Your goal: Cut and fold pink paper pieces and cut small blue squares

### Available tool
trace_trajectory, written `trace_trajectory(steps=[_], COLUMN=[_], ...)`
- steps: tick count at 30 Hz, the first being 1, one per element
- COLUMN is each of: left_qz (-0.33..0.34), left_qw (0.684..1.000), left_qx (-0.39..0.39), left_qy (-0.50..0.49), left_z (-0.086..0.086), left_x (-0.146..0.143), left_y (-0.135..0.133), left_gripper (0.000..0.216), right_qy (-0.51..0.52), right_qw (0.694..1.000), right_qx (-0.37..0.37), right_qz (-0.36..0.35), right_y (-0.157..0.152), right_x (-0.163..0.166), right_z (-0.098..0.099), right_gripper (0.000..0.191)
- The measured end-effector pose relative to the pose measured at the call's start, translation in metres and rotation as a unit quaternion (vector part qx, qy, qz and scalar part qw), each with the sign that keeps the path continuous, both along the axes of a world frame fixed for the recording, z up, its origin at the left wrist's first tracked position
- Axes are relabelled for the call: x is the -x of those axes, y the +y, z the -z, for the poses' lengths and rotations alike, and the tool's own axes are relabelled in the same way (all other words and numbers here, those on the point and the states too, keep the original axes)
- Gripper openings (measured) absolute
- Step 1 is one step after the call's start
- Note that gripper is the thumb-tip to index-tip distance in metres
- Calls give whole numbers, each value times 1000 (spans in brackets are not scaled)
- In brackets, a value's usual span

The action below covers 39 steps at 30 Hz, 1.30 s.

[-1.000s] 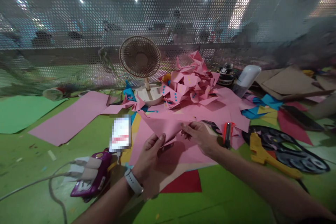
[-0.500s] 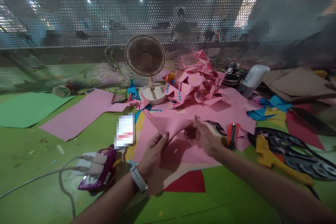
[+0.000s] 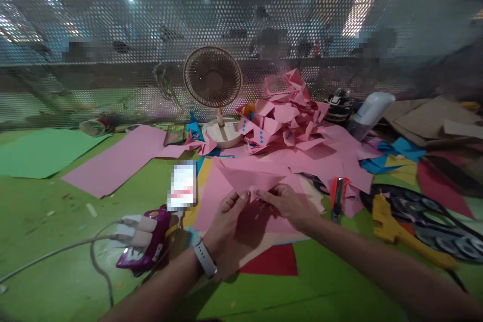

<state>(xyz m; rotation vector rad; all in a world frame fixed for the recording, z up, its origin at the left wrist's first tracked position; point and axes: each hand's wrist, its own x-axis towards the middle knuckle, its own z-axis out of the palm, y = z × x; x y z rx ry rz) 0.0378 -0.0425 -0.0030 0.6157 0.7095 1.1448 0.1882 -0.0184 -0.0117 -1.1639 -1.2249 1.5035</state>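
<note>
Both hands pinch the near edge of a folded piece of pink paper (image 3: pixel 251 175), thumbs almost meeting at its middle. My left hand (image 3: pixel 231 211), with a pale watch on the wrist, grips it from the left. On the right side, my right hand (image 3: pixel 285 204) has its fingers curled under the same paper. The folded piece is held just above flat pink sheets (image 3: pixel 211 196), which lie over yellow and cream sheets. Below them a red sheet (image 3: pixel 269 260) sticks out. A heap of folded pink paper pieces (image 3: pixel 281 115) rises behind the hands.
A small fan (image 3: pixel 213 80) stands at the back before a perforated metal screen. To the left are a lit phone (image 3: pixel 182 185) and a purple power strip (image 3: pixel 147 241) with cables. At right lie a red-and-black cutter (image 3: pixel 338 198), a yellow glue gun (image 3: pixel 403 236) and a black tray (image 3: pixel 433 216).
My right hand, spread beside the paper half a second ago, has come left and closed on its edge next to my left hand. The view has shifted slightly.
</note>
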Motion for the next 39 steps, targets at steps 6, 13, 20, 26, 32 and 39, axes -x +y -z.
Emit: trace_trajectory(steps=[6,13,20,26,32,39], left_qz=[21,38,41,25,12,15], left_qw=[999,998,996,995,994,999], left_qx=[-23,-19,-29,-24,-29,9], left_qy=[-11,34,79,88,105,38], left_z=[8,9,2,3,1,4], left_x=[1,8,13,20,20,20], left_y=[3,7,7,12,13,14], left_gripper=[13,17,16,19,15,15], right_qy=[-17,-4,20,44,90,-11], right_qw=[1000,1000,1000,990,982,994], right_qx=[-10,14,-17,-59,-42,-104], right_qz=[-1,-3,14,120,163,-17], right_y=[-1,-1,7,25,38,19], right_x=[2,0,-9,-36,-53,-39], right_z=[-3,-1,-5,-14,-12,-15], right_gripper=[35,38,38,36,39,42])
